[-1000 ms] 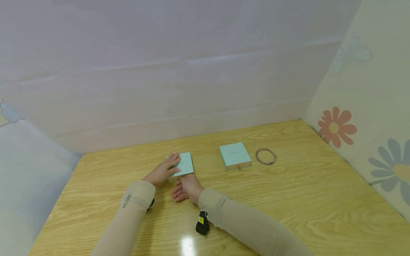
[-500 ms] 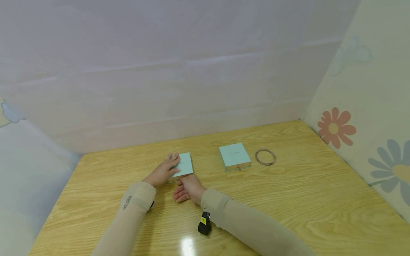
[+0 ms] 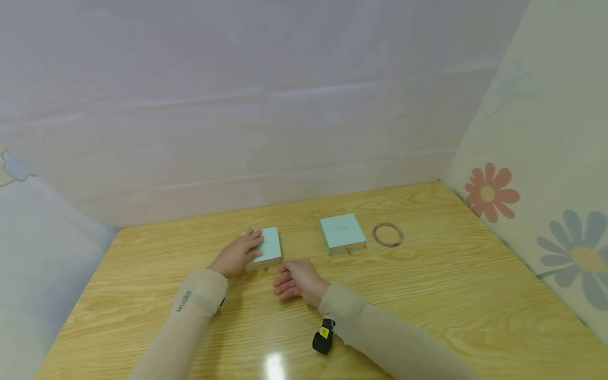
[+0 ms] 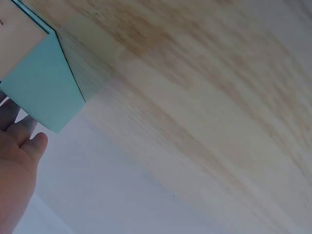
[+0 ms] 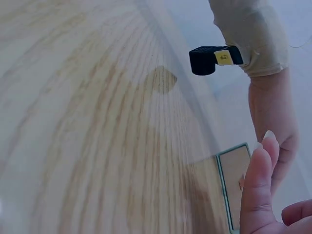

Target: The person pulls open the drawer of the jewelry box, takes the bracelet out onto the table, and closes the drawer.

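A pale turquoise box (image 3: 271, 245) lies on the wooden table left of the middle. My left hand (image 3: 237, 253) rests on its top with spread, fairly straight fingers, covering the left part of the lid. In the left wrist view the fingers of that hand (image 4: 20, 161) show beside the turquoise box (image 4: 46, 83). Just off the box's front right corner is my right hand (image 3: 301, 281), its fingers loosely bent and nothing seen in them. The right wrist view shows the right hand's fingers (image 5: 257, 190) in front of the box's cream-coloured front side (image 5: 233, 170).
A second turquoise box (image 3: 343, 232) with a small tab on its front sits to the right. Beyond it lies a thin brownish ring (image 3: 387, 235). The wooden table (image 3: 427, 295) meets a pale backdrop behind and a flower-patterned wall (image 3: 546, 158) at right.
My right hand has drawn away from the front of the left box, moving right to its corner and uncovering the front side. My left hand stays on the lid. The view has shifted slightly.
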Available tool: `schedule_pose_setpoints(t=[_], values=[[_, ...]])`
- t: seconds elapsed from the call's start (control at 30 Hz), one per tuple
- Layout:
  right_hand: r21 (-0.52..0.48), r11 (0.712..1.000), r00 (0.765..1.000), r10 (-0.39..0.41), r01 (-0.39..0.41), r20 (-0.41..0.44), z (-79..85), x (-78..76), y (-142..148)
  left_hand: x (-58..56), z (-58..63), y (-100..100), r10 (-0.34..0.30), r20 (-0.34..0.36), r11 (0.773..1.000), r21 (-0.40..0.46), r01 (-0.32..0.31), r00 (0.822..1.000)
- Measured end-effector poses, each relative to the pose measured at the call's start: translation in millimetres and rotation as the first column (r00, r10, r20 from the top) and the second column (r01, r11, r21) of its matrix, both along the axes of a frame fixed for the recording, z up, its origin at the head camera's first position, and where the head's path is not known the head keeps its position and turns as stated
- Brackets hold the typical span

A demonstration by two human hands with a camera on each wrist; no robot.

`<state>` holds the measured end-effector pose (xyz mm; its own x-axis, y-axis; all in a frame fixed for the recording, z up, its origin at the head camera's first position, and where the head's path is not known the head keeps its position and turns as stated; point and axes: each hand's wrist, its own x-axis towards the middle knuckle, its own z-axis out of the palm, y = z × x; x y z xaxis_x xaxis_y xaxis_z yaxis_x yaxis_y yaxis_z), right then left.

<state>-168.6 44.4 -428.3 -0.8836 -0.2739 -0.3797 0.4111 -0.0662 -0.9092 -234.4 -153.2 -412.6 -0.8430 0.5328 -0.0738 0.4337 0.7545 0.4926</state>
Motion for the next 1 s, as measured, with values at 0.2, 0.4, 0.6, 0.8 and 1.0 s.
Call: schedule_pose_setpoints(t=[0.2,0.4,0.6,0.8,1.0], values=[[-0.005,1.000,1.000,0.000,0.000,-0.015,4.8,3.5,20.6,2.6,1.5,-0.9,0.026,-0.002,0.998,0.055,-0.026,1.000],[-0.004,1.000,0.999,-0.030,0.030,-0.024,7.0,3.7,41.2,3.0,5.1,6.6,0.011,-0.036,0.996,0.092,-0.008,0.999],[-0.007,0.997,0.997,-0.077,0.077,-0.019,9.2,3.2,58.9,5.0,7.3,22.2,0.017,-0.056,0.995,0.101,-0.011,0.998],[-0.012,0.993,0.993,-0.117,0.117,-0.001,10.4,3.0,71.6,8.7,6.0,40.1,0.030,-0.044,0.994,0.107,-0.025,0.999],[-0.014,0.991,0.992,-0.129,0.129,0.001,9.1,3.2,81.8,12.9,5.3,53.3,0.003,-0.075,0.991,0.135,0.007,0.997]])
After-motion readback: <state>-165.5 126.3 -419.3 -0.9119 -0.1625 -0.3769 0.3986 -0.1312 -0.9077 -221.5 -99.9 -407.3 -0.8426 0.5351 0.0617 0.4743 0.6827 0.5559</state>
